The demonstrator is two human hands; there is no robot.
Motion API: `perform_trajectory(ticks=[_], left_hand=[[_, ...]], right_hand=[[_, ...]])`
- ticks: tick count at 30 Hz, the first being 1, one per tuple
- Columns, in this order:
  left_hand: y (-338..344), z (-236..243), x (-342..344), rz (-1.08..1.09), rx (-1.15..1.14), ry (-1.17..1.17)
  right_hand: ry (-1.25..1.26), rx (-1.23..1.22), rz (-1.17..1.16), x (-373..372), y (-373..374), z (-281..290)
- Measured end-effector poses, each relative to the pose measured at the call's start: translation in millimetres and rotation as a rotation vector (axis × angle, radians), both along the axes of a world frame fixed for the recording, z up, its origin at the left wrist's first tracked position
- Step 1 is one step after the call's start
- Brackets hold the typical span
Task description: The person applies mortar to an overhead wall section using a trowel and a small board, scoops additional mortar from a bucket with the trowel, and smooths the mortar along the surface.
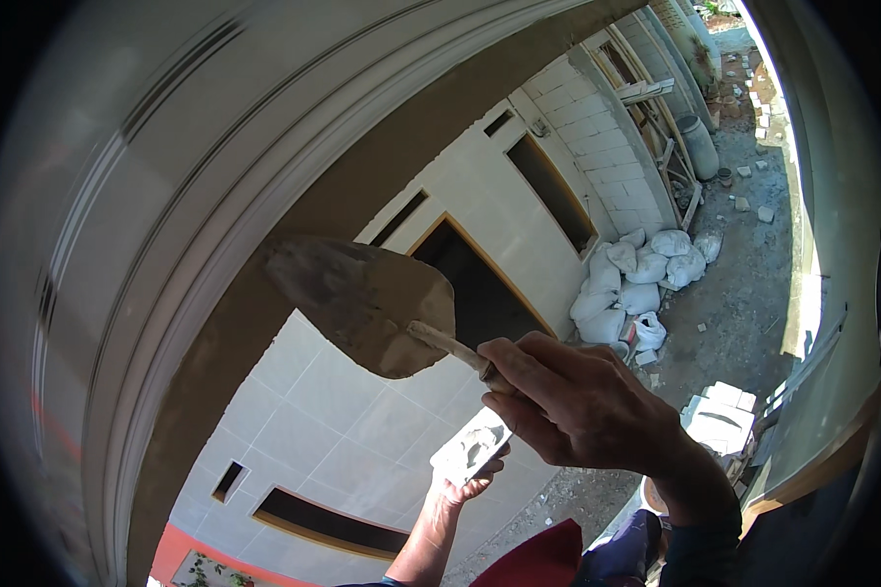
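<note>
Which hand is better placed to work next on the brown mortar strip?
Probably the right hand: it grips the grey, leaf-shaped metal trowel, which overlaps the strip in view. The left hand, lower in view and farther off, holds a white rectangular board.

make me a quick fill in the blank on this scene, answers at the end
1. The right hand grips the trowel by its ____.
2. A pale rectangular piece is held in the person's ____ hand.
3. The sacks piled on the ground are ____ in colour.

Missing words: handle; left; white.
</note>
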State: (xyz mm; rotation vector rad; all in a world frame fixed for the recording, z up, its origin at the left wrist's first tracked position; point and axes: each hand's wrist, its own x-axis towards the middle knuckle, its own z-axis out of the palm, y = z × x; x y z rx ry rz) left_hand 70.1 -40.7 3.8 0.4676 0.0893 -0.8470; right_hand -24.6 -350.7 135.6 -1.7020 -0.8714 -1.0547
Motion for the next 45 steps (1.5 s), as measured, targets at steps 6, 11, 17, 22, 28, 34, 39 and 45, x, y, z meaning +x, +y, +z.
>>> perform_trajectory(ticks=[6, 11, 17, 22, 28, 34, 39, 45], left_hand=[[-2, -5, 6, -0.08, -0.049, 0.055], [0, -7, 6, -0.053, -0.04, 0.045], [0, -6, 7, -0.077, -0.059, 0.067], [-1, -1, 6, -0.101, -0.013, 0.089], [-8, 4, -10, 0.023, -0.018, 0.031], [-4, -3, 1, -0.074, -0.006, 0.06], [7, -13, 3, -0.089, -0.006, 0.081], [7, -10, 0, -0.032, 0.045, 0.021]], right_hand=[[0.038, 0.181, -0.243, 45, -76, -4], [0.116, 0.441, -0.294, 78, -135, 2], [0.368, 0.475, -0.083, 62, -119, 13], [0.032, 0.282, -0.08, 38, -34, 8], [0.01, -0.004, 0.13, -11, 23, -10], [0.387, 0.833, 0.305, 10, -15, -17], [0.398, 1.138, 0.516, 49, -63, 0], [0.407, 1.153, 0.833, 85, -84, 26]])
